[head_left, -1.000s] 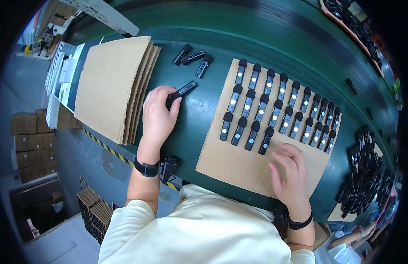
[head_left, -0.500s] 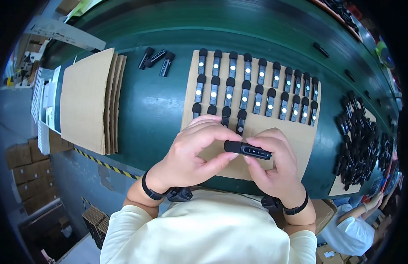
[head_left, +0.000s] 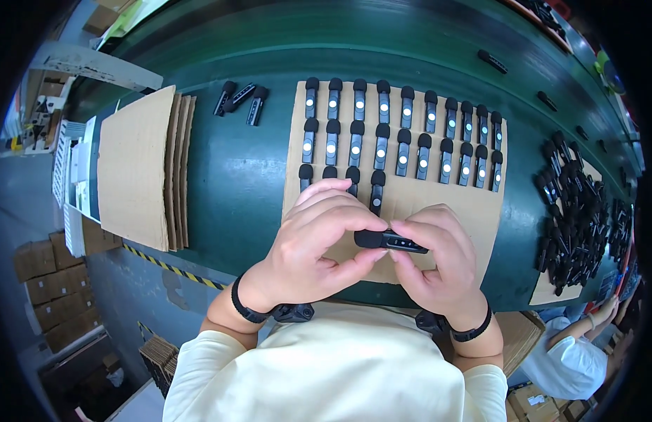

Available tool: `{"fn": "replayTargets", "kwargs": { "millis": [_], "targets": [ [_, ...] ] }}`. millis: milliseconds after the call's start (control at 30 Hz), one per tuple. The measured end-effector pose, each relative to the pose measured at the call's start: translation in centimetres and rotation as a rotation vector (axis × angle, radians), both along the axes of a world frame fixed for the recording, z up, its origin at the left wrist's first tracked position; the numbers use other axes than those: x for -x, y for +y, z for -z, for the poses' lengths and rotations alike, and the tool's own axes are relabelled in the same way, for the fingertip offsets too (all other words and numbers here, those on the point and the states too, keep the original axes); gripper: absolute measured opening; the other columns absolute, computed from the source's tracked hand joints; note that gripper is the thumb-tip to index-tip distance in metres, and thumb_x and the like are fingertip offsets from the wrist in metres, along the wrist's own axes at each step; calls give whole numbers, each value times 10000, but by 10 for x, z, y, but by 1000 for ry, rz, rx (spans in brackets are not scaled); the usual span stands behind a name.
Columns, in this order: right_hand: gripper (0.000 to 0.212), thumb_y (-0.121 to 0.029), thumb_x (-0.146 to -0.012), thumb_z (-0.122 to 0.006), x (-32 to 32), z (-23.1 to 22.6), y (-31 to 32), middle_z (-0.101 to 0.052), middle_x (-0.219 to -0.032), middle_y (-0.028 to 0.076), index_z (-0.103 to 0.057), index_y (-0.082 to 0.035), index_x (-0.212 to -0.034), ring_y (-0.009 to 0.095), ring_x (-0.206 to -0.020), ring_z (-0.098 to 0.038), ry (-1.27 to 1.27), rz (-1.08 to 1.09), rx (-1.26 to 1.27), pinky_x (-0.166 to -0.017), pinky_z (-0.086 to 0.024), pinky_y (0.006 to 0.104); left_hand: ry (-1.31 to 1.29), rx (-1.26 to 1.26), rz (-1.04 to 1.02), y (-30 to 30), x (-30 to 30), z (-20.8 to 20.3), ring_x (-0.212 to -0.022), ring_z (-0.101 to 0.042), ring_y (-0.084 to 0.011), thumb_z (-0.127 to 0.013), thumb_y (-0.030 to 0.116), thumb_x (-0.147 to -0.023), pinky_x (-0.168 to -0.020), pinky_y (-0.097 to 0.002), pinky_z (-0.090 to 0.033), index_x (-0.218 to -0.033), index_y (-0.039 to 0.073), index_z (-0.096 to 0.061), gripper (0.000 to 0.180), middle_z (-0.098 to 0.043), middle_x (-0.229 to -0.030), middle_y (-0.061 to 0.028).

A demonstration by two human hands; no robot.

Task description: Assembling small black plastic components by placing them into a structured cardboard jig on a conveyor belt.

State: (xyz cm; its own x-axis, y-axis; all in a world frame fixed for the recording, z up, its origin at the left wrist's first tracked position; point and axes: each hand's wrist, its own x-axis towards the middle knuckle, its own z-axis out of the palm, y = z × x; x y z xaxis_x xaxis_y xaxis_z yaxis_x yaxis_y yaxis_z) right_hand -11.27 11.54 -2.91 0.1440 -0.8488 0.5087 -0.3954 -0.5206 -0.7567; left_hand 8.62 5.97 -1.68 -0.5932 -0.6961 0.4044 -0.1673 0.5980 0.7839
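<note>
Microphone: slim, black, stick-shaped, rounded dark cap at its left end, small pale markings on the body. Held nearly level, cap to the left, above the near part of a flat brown cardboard sheet on the green tabletop.

Left hand: thumb and forefinger pinched at the cap end. Right hand: thumb and forefinger pinched on the body, fingertips just beside the left ones.

Adjacent: capped black microphones in rows on the sheet; the third, shorter row is partly hidden by the left fingers. Contact there: cannot tell.

Risks (judgement):
- Left fingers overlap the third row in view; if low, a sideways sweep could knock those pieces askew.
- Fingertip grips only; uneven pull or twist might let the body slip, or work the cap loose if separable.
- A dropped piece could strike the sheet or roll off its near edge.
</note>
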Motion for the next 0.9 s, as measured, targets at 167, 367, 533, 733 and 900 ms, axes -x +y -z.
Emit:
{"fn": "replayTargets", "kwargs": {
  "millis": [167, 367, 533, 733, 900],
  "targets": [
    [397, 60, -720, -745, 2, 2, -1, -630, -939, 121, -632, -33, -1089, 279, -769, -608, 17, -20, 30, -691, -486, 361, 45, -20, -5, 0, 1, 1, -881, -667, -242, -788, 45, -730, -1016, -494, -418, -967, 43, -656, 272, -696, -927, -81],
    [392, 70, -731, -732, 2, 3, 2, -651, -1007, 118, -619, -42, -1090, 276, -807, -631, -125, -37, -2, -721, -499, 358, 8, -20, -23, 0, 5, 7, -925, -652, -259, -780, 18, -715, -1009, -479, -425, -937, 47, -641, 264, -681, -991, -101],
    [331, 83, -778, -707, 6, 4, 3, -638, -1020, 152, -583, -7, -1071, 262, -860, -633, -53, -58, -11, -725, -503, 335, -36, -37, -24, -1, 6, 13, -954, -640, -274, -775, 7, -701, -1004, -460, -431, -926, 40, -640, 265, -670, -1025, -123],
    [353, 70, -729, -725, 17, 13, 5, -649, -1021, 131, -607, -25, -1048, 291, -845, -647, 126, 79, -5, -716, -521, 363, -81, 10, -101, -9, -5, 14, -953, -626, -288, -766, 19, -713, -932, -429, -456, -886, 51, -639, 217, -663, -1021, -104],
    [340, 70, -716, -733, 26, 34, 10, -633, -1041, 138, -605, -17, -1019, 319, -881, -642, 406, 154, 24, -742, -530, 381, -104, 11, -216, -16, -17, 15, -936, -629, -286, -756, 15, -723, -872, -397, -474, -866, 55, -643, 187, -667, -1006, -99]
  ]
}}
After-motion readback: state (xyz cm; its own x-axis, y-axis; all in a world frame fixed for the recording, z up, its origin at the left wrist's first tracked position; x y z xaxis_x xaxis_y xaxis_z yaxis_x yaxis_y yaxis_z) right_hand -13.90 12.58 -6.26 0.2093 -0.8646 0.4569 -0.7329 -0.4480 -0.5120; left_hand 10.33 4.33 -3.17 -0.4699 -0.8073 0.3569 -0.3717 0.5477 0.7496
